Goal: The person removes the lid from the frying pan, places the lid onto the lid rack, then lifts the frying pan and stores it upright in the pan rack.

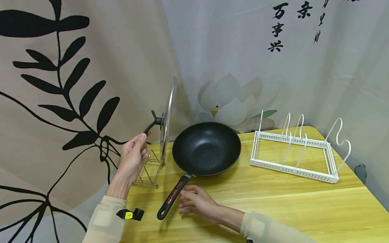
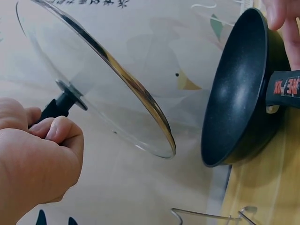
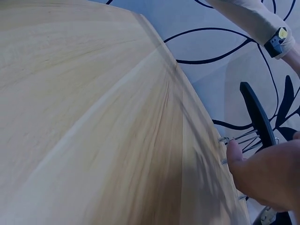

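My left hand (image 1: 131,158) grips the black handle (image 2: 60,104) of a clear glass lid (image 2: 133,84) with a metal rim. The lid stands on edge, its glass facing the pan, over a small wire rack (image 1: 147,179). A black frying pan (image 1: 206,149) sits upright on the table, right of the lid. Its black handle (image 1: 173,198) with red lettering points toward me. Just right of that handle is my right hand (image 1: 202,205), fingers loosely bent and holding nothing. In the right wrist view, the pan handle (image 3: 258,115) shows beyond the thumb.
A white rack (image 1: 293,171) with upright wire dividers stands on the wooden table (image 1: 288,209) at right. Printed curtains (image 1: 135,46) hang close behind the table's back edge and along its left side.
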`<state>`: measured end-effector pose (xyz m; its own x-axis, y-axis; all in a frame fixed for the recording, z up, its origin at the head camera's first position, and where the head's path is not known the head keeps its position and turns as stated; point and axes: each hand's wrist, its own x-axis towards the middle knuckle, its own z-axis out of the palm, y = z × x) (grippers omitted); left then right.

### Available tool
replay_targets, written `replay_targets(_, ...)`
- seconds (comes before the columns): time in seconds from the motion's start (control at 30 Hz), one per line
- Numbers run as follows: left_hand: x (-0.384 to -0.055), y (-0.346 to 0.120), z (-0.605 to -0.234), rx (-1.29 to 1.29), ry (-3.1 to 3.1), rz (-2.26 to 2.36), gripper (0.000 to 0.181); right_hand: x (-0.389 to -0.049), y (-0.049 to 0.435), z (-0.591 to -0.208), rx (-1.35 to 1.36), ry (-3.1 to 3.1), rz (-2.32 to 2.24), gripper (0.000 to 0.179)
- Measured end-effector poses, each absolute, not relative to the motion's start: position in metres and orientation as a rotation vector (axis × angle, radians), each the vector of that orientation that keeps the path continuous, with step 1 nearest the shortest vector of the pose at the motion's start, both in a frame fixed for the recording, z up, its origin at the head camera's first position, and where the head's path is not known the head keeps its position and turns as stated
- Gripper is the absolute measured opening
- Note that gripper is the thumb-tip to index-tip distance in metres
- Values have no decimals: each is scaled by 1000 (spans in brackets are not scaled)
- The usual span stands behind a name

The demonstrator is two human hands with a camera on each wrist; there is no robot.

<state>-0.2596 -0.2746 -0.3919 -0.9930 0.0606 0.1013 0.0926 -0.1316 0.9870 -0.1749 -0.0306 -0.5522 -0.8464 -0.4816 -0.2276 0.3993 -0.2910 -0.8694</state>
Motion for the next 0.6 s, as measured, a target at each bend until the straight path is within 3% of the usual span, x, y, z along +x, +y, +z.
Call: replay_targets(0.6, -249, -287, -388, -149, -2000, -2379, 37, -170, -14, -549, -191, 1518, -2101, 73)
